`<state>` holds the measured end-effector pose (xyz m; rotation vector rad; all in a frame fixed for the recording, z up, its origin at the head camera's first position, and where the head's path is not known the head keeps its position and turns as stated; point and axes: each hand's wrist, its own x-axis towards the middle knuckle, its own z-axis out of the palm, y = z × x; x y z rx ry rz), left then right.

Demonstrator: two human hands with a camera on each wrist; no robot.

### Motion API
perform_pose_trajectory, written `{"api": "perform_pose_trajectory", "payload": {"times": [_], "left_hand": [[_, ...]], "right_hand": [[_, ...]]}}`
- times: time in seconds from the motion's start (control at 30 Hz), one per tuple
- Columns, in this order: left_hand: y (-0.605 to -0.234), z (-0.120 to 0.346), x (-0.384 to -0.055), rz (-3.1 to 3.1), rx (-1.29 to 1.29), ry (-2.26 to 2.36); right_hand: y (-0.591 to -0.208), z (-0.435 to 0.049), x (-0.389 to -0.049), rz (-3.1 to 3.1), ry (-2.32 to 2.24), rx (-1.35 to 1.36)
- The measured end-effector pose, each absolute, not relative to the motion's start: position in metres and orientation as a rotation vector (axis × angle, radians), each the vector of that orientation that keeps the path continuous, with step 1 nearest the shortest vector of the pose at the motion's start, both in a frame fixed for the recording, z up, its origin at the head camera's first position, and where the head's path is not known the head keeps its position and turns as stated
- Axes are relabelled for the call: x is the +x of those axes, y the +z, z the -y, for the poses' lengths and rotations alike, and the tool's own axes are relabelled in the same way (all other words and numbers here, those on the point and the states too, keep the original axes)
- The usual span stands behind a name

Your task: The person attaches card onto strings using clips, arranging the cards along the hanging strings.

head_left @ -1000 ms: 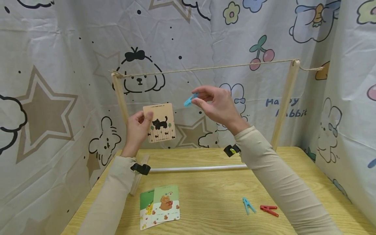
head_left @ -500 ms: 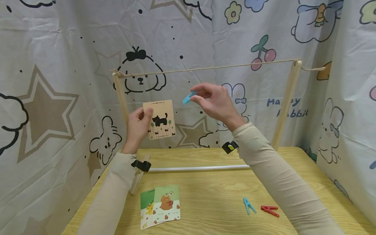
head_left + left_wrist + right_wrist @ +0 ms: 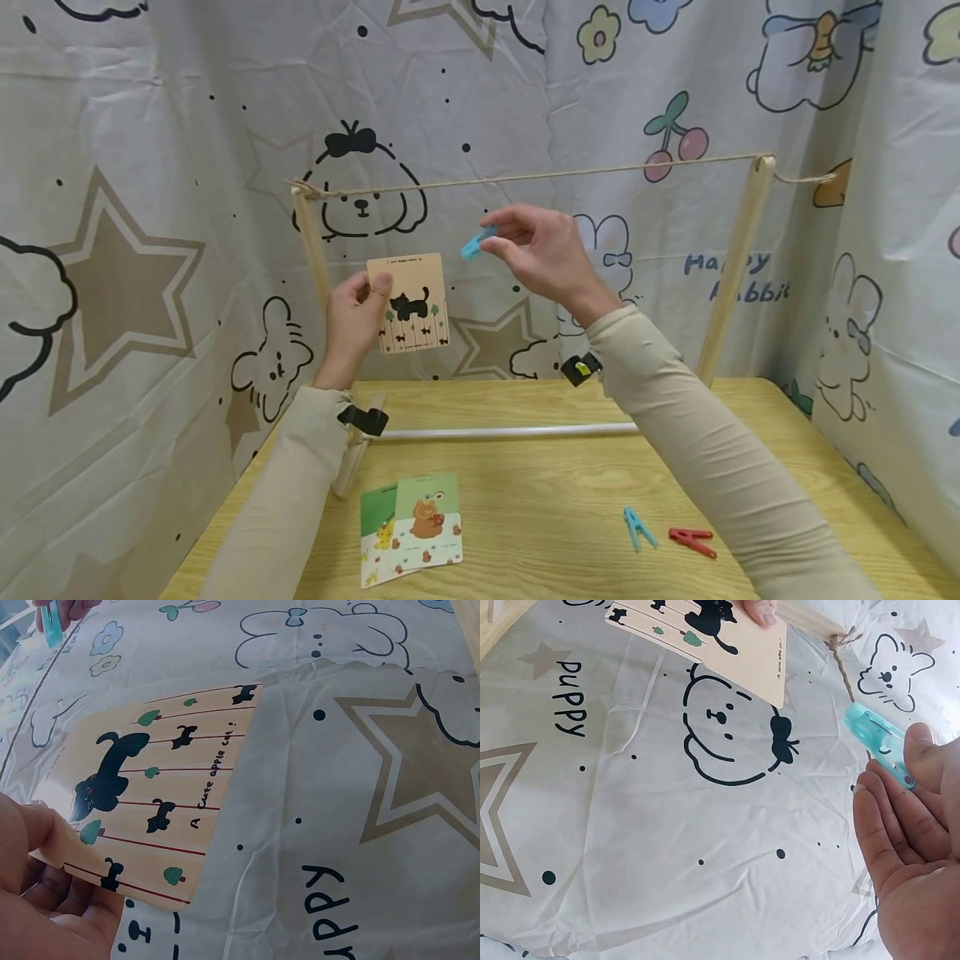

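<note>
My left hand [image 3: 356, 321] pinches a peach-coloured card [image 3: 408, 329] with a black cat on it by its left edge, thumb on the printed face. The card is upright, a little below the string [image 3: 525, 177]. To its right, my right hand [image 3: 546, 254] pinches a light blue clothespin [image 3: 474, 243] between thumb and fingers, its nose towards the card and apart from it. In the right wrist view the clothespin [image 3: 876, 741] overlaps the string. Part of the cat card [image 3: 150, 795] lies behind the thumb in the left wrist view.
The string runs between two wooden posts [image 3: 735, 267]. On the table [image 3: 540, 500] lie two overlapping cards [image 3: 427, 525] at left, a blue clothespin [image 3: 639, 529] and a red clothespin [image 3: 692, 540] at right. A white rod [image 3: 502, 432] crosses the back, and a printed curtain [image 3: 480, 100] hangs behind.
The left hand has raised the cat card slightly. My right hand has moved a little up and left with the blue clothespin. The things on the table stay as they were.
</note>
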<state>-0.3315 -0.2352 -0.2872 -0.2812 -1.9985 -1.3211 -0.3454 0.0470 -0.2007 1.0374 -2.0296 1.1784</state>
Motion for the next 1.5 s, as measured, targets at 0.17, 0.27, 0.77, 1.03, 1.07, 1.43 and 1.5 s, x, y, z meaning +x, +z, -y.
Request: {"api": "perform_pose_trajectory", "payload": {"times": [0.17,0.27,0.77,1.03,1.07,1.43,1.5], "left_hand": [[-0.287,0.236,-0.332,1.993,-0.277,-1.317],[-0.287,0.237,-0.333,1.992,-0.274,-1.322],[-0.284,0.241,-0.332,1.997,-0.258,-1.348],[-0.28,0.24,-0.334,1.995,-0.245,-1.35],[-0.28,0.24,-0.334,1.997,-0.241,-1.353],[-0.277,0.24,-0.335,1.99,-0.238,-1.365],[-0.278,0.239,-0.335,1.99,-0.239,-1.365]], "right_hand": [[-0.199,-0.044,-0.348,2.032,1.177,1.04],[-0.198,-0.042,-0.349,2.033,1.177,1.036],[-0.188,-0.03,-0.355,1.991,1.179,1.006],[-0.181,-0.02,-0.355,1.929,1.181,1.002],[-0.181,-0.02,-0.355,1.924,1.187,1.001],[-0.166,-0.009,-0.358,1.859,1.27,0.932],[-0.162,-0.006,-0.358,1.85,1.26,0.916]]}}
